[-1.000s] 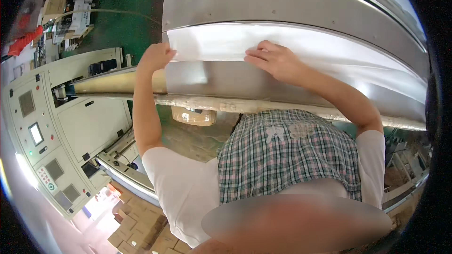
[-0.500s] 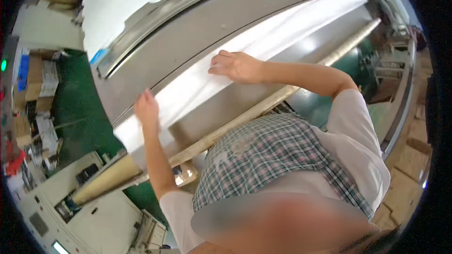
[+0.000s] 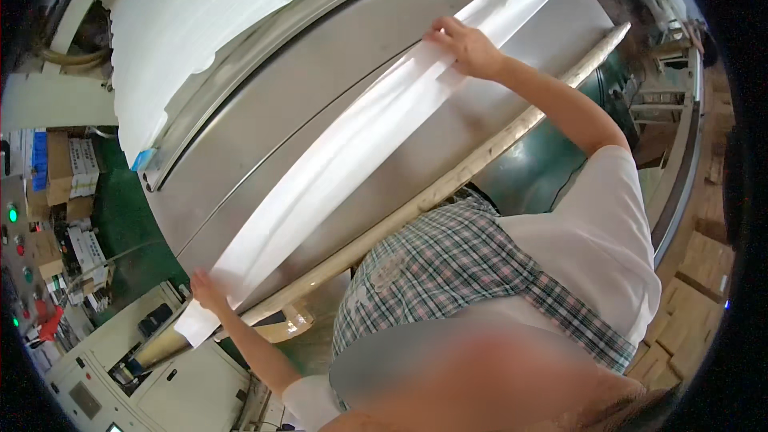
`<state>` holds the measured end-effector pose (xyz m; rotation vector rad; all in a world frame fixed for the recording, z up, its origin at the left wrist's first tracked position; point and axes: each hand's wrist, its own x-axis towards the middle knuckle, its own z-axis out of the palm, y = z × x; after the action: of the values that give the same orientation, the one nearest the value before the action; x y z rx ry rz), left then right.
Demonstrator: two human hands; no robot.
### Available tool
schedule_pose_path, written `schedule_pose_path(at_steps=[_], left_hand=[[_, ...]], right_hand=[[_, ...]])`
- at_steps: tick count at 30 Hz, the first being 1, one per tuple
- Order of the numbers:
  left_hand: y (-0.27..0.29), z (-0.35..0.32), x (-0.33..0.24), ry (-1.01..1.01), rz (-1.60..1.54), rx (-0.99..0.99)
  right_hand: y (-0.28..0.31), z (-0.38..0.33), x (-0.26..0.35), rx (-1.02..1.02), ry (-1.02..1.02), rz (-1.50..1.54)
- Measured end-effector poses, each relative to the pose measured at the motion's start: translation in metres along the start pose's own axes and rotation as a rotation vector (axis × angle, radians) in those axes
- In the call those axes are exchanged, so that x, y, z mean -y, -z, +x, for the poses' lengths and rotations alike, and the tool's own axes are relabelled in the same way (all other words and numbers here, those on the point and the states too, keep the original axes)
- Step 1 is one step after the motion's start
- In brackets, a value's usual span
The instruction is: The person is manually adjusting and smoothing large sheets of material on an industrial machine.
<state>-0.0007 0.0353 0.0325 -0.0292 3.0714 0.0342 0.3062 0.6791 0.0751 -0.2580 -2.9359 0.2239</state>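
Observation:
A long white folded strip of thin sheet material (image 3: 344,152) runs slantwise across a grey metal table (image 3: 264,140). Toward its far right end, my right hand (image 3: 472,48) is closed on the strip, fingers bent over its upper edge. My left hand (image 3: 210,292) grips it close to the near left end, which sticks out past the table edge over a roller. Lengthwise creases show along the strip. Whether it is cloth, paper or film, I cannot tell.
A pale roller (image 3: 448,184) lies along the table's near edge, just before my apron. Beyond a raised metal bar (image 3: 240,88) lies a wide white sheet (image 3: 184,24). A machine cabinet (image 3: 192,388) stands at lower left; cardboard boxes (image 3: 60,168) are at the left.
The strip has shifted left and toward me and lies more steeply slanted. My left hand moved down-left with its end; my right hand moved farther out to the right along it.

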Motion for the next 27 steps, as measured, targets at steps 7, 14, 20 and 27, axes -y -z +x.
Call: schedule_pose_path(at_steps=[7,14,20,27], left_hand=[[-0.003,-0.074,-0.150,-0.164,0.124,-0.069],[-0.008,-0.101,-0.200,-0.132,0.034,-0.005],[-0.011,-0.118,-0.228,-0.218,0.116,-0.027],[-0.004,-0.143,-0.260,-0.216,0.140,-0.008]], right_hand=[[0.013,-0.035,-0.148,-0.154,-0.345,-0.173],[0.029,-0.103,-0.334,-0.448,-1.032,-0.438],[0.072,-0.109,-0.374,-0.430,-0.989,-0.246],[0.057,-0.040,-0.234,-0.246,-0.376,0.101]])
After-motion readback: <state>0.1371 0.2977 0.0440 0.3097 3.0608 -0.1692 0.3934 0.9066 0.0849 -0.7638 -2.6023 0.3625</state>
